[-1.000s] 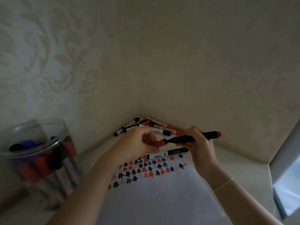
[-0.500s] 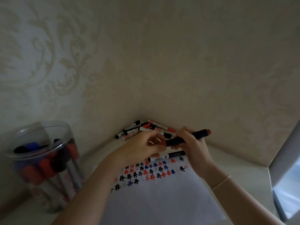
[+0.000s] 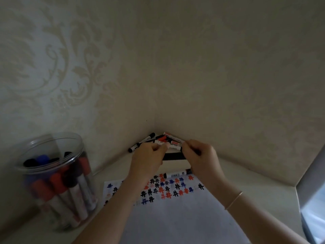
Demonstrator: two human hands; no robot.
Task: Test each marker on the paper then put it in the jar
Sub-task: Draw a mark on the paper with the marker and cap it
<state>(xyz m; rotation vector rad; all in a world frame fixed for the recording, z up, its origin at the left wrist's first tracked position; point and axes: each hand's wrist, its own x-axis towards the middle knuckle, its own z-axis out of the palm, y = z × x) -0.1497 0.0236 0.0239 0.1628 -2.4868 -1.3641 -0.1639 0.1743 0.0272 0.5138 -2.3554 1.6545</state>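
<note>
jar (image 3: 52, 182) open-topped at left, loose markers (image 3: 158, 140) crowding the corner, paper (image 3: 175, 217) mostly bare

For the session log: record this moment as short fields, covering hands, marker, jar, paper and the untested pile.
left hand: grips one end of the black marker
right hand: grips the other end
black marker: level between both hands, above the paper
jar: clear, open, holds red, black and blue markers
paper: rows of hash marks at its far edge
loose marker: lies on the paper
pile of markers: in the wall corner
</note>
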